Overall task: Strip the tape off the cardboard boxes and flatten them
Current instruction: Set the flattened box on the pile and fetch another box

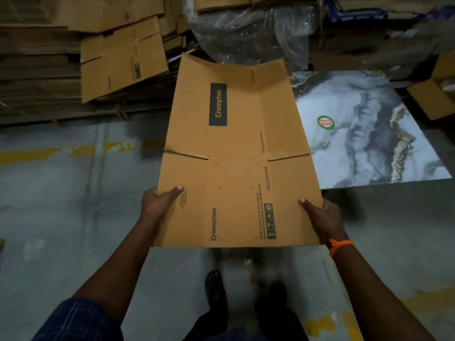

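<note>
Cardboard box (236, 148), flattened to a smooth matte brown sheet, held out level in the air above the floor. Gripped at its near left edge by the left hand (160, 200), thumb laid on the top face and fingers wrapped under, out of sight. Clamped the same way at its near right edge by the right hand (320, 215), thumb on top, with an orange thread band (341, 246) round that wrist. Stretched away from both hands, long and roughly rectangular. Creased lengthwise into panels and slit partway in from each side at mid-length where the flaps begin. Printed with "Crompton" in black near the left hand and again on a black label farther out, plus "CEILING FAN" along one crease. Marked by a faint row of small glints across the middle (staples or holes, cannot tell).

Below the near edge: two feet in dark sandals (214, 286) on a grey concrete floor (61, 205), dull and scuffed, crossed by a worn yellow stripe (29, 155). Right of the box: a glossy marble-patterned slab (369, 134), white with grey and gold veins, carrying a round green-rimmed sticker (325, 122). Beyond the far end: crumpled clear plastic wrap (246, 28). At far left: tall stacks of flattened cartons (118, 62), edges ragged.
</note>
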Demonstrator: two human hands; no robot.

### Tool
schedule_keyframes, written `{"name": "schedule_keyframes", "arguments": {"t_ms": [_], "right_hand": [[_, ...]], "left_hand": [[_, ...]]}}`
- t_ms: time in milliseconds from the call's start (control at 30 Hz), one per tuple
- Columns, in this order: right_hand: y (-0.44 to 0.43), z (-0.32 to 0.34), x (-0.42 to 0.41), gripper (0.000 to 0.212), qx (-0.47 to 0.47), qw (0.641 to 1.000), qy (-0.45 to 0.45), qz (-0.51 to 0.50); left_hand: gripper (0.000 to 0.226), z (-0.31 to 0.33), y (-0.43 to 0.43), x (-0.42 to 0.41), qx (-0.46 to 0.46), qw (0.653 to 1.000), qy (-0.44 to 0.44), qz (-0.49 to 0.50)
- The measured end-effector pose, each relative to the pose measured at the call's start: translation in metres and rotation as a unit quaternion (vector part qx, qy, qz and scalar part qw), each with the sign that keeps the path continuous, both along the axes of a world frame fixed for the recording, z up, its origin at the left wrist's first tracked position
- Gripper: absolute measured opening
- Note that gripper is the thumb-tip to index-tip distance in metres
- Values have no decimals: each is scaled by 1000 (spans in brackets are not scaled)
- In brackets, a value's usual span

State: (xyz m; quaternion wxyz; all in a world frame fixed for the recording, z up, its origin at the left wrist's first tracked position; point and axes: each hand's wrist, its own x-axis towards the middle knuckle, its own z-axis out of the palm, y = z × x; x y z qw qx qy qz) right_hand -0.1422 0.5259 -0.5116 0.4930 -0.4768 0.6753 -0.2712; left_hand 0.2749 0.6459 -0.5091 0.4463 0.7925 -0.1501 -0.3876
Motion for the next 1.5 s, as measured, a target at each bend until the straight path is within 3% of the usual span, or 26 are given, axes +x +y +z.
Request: {"name": "schedule_keyframes", "arguments": {"t_ms": [233,400,733,833,1000,1100,1233,1433,1500], "right_hand": [[45,54,49,37,-47,998,0,36],[53,85,114,27,-77,992,-34,90],[55,87,262,27,-54,988,-76,124],[28,79,323,35,-39,989,-69,121],[-33,69,432,24,-36,991,-49,116],[-65,68,482,26,-32,993,-37,108],[-112,64,530,40,-9,996,-54,64],[-222,59,609,26,10,997,-73,5],[-269,54,639,22,5,997,-79,-6]], "left_hand": [[42,42,96,36,-10,998,-33,52],[47,86,138,81,-47,992,-57,99],[46,110,182,203,-48,984,-44,164],[33,103,156,258,-52,983,-39,170],[23,93,91,367,-44,984,-43,168],[30,98,49,430,-38,986,-34,159],[61,97,-10,496,-22,989,-16,144],[63,77,-142,589,-24,993,2,113],[51,66,-195,623,-20,994,10,105]]}}
